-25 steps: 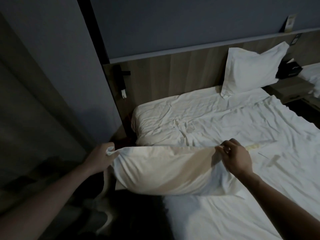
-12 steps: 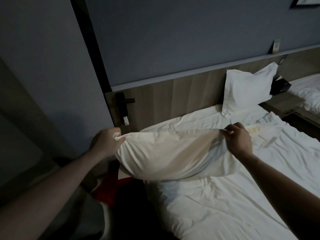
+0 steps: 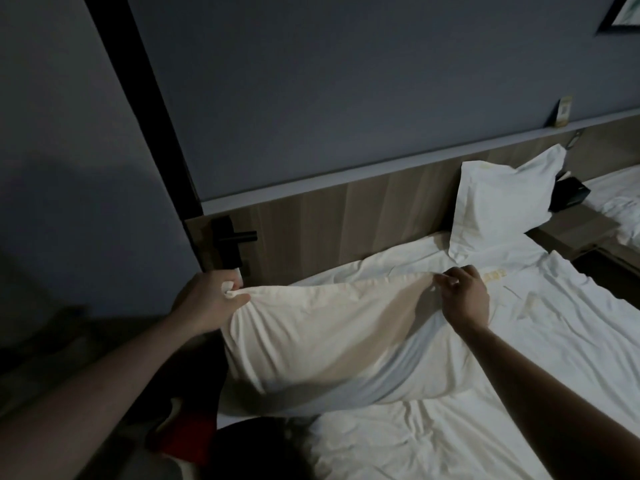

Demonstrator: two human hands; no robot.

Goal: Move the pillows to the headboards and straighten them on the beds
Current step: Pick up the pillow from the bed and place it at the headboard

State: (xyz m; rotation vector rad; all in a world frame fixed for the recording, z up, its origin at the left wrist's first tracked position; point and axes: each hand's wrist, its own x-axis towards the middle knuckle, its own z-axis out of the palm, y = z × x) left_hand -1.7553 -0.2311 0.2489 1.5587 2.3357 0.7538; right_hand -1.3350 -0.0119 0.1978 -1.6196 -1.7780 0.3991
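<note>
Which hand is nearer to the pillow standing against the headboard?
Right. The right hand grips the held pillow just below the standing pillow; the left hand is far to its left.

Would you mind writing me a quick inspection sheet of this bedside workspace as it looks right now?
Surface: bed, white sheet wrinkled, faint yellowish marks near the head end.
Job's things: held pillow over the bed's left edge, short of the headboard; second pillow propped upright against the headboard.
Clutter: dark box on the nightstand; red item on the floor.
Grippers: left hand pinches one top corner, right hand the other.
Cables: nothing seen.
Surroundings: dim room, grey wall, black bracket, second bed at right.
</note>
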